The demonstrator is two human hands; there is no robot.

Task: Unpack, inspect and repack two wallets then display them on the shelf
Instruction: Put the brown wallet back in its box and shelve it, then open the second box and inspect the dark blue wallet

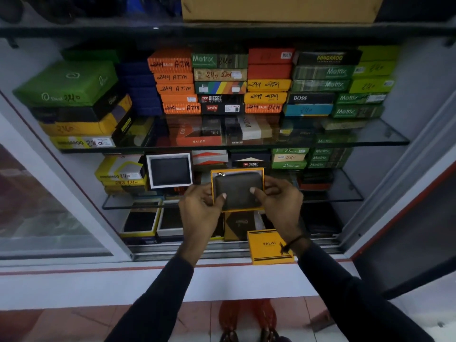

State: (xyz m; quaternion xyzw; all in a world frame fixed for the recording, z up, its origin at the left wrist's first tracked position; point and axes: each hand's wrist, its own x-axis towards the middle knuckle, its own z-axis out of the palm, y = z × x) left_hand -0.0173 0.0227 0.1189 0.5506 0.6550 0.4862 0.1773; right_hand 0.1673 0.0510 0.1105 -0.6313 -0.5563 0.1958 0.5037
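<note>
A dark zip wallet [238, 187] lies inside an open orange box tray [212, 186], held up in front of the lower glass shelf [138, 206]. My left hand [199, 206] grips the tray's left side with the thumb on the wallet. On the right side my right hand [281, 201] holds the tray, its thumb also pressing the wallet. The matching orange Balisi lid [269, 246] rests on the cabinet's sliding track below my right wrist. A second dark wallet sits in a white box [169, 171], propped upright on the shelf to the left.
The upper glass shelf [370, 139] carries stacks of coloured wallet boxes. More open boxes [142, 220] lie on the cabinet floor. A sliding glass door [49, 206] stands at the left, a white ledge [222, 280] runs in front, and a cardboard box [278, 8] sits on top.
</note>
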